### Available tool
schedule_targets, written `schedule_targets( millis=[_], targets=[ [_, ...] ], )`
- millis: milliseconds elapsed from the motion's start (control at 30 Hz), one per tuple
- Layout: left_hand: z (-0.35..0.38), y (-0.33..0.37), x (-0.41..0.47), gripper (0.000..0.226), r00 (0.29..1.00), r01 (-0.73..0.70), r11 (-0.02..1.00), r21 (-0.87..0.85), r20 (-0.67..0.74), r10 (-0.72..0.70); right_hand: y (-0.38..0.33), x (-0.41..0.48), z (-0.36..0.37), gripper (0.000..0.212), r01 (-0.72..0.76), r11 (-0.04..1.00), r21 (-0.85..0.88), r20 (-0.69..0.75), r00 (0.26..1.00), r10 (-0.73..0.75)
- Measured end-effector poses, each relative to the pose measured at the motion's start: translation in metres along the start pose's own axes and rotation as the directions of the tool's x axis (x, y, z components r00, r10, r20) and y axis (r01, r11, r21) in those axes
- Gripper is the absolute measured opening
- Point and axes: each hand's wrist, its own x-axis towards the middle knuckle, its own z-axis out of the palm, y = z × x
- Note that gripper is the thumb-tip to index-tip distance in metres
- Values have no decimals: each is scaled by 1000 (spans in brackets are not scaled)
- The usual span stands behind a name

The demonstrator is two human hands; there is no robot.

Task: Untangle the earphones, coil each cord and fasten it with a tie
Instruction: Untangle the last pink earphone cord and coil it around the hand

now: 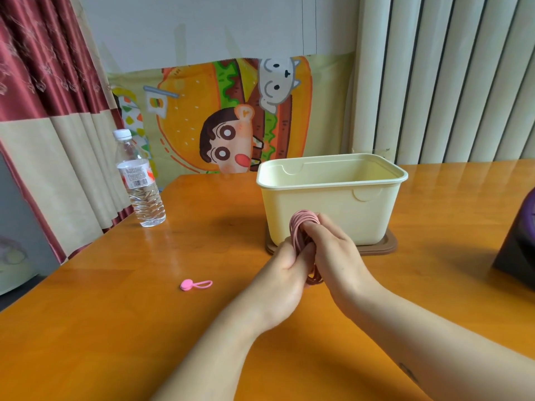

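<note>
Both hands meet above the table (86,328), in front of the tub. The left hand (285,274) and right hand (335,256) are pressed close together, both closed around a coiled pink earphone cord (302,227). The loops stand upright: the top of the coil rises above the fingers, and a lower arc shows beneath the hands. Earbuds and plug are hidden by the hands.

A pink cord tie (195,284), a round button with a small loop, lies flat on the table well to the left of the hands, untouched.

Labels: the clear water bottle (140,180) near the table's far-left edge has a white cap and a white label with orange patches, a barcode and fine print; the print is too small to read. No brand is legible anywhere.

The cream plastic tub (333,209) stands open just behind the hands, on a brown lid or base (385,246) that sticks out from under it. Its inside, as far as visible, shows only bare wall.

The table is glossy orange-brown wood with grain and soft reflections. A dark purple object (518,247) is cut off by the right edge of the view.

Behind the table hang a cartoon cloth (208,117) showing a large burger, a boy's face and a white cat; a red-and-beige curtain (43,82) at left; and cream vertical panelling (448,76) at right.
</note>
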Motion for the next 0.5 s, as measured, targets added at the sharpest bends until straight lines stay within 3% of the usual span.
schedule_targets(
  millis=[100,233,267,367,500],
  targets=[
    [0,-5,11,23,1000,-7,1000,-24,1,7,3,1,3,28,49,998,-41,-41,998,-51],
    [-20,-43,19,41,1000,-31,988,153,7,30,3,2,4,22,-15,998,-53,-28,1000,13],
    [-20,-42,20,41,999,-39,983,182,4,39,3,2,4,19,-44,999,-32,-13,999,44],
    [-8,-15,12,31,1000,-9,998,57,14,9,3,2,4,25,-105,994,19,51,993,104],
    [-14,-5,5,23,999,-47,991,121,-10,49,4,4,5,30,-98,995,-14,99,990,99]
  ],
)
